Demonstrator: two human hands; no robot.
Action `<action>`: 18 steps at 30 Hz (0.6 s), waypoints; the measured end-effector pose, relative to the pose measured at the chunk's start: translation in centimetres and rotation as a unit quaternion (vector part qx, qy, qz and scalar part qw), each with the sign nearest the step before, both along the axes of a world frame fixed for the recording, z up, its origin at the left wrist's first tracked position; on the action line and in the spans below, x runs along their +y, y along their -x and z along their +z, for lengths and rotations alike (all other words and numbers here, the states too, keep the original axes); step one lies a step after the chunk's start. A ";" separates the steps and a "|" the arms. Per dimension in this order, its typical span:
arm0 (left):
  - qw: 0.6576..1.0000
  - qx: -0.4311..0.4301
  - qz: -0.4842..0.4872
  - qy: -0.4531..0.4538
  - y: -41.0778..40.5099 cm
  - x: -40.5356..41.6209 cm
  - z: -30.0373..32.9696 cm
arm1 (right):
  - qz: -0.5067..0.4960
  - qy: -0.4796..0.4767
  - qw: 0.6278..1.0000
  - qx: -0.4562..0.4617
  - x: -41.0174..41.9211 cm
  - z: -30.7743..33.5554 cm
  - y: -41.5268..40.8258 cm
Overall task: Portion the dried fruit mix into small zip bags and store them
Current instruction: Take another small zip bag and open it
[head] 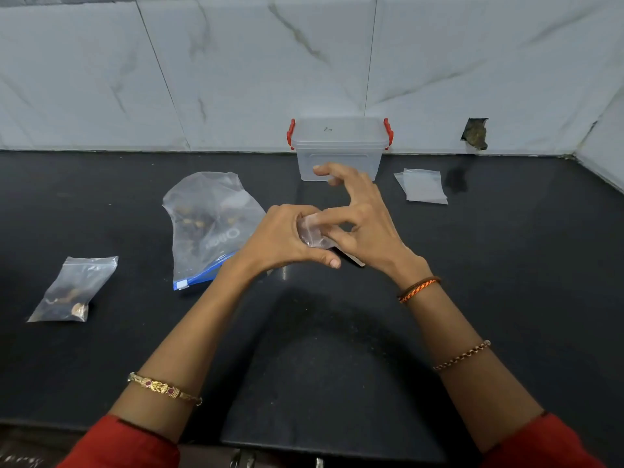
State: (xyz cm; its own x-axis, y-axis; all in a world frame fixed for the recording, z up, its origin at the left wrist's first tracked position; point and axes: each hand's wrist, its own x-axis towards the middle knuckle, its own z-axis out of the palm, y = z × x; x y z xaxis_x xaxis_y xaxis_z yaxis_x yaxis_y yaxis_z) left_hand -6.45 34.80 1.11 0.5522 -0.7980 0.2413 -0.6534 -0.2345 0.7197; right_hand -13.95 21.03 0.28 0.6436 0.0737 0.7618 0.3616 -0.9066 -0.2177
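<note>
I observe both forearms reaching in over the black polished stone surface [337,349]. The left hand [287,239] is curled around a small clear plastic zip bag [312,231], held above the surface at centre. The right hand [358,224] pinches the same bag between thumb and index finger, its other fingers spread and raised. I cannot tell whether the held bag contains anything.

To the left lies a small clear zip bag filled with brown dried fruit [72,288], flat on the surface. Just left of the hands rests a large clear zip bag with a blue seal [209,228], holding dried fruit mix. Farther right lies a stack of empty clear small bags [423,185]. At the wall stands a translucent lidded plastic box with red clips [339,145].
</note>
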 end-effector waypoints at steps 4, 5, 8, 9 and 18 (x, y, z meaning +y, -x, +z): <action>0.997 -0.010 0.064 0.036 0.0 0.9 -0.2 | -0.046 -0.187 0.981 0.011 -0.9 -0.9 0.8; 0.996 -0.021 0.078 0.044 0.1 1.2 0.0 | -0.073 -0.222 0.972 0.031 -1.2 -1.3 1.0; 0.990 -0.072 0.114 0.042 0.1 2.3 0.2 | -0.181 -0.274 0.933 0.149 -2.0 -2.4 1.5; 0.987 -0.091 0.129 0.034 0.0 2.6 0.2 | -0.215 -0.273 0.919 0.189 -2.2 -2.8 1.7; 0.940 -0.169 0.284 -0.084 -1.0 6.8 -1.3 | -0.284 -0.221 0.859 0.365 -1.3 -4.1 1.5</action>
State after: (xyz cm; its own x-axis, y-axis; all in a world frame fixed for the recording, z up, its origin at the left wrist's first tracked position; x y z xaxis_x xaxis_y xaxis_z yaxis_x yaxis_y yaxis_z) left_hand -5.48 41.62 -0.21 0.8152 -0.4401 0.3765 -0.5731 -0.7065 0.4153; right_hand -15.42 19.71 -3.77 0.7987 -0.6016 0.0134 -0.4898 -0.6628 -0.5664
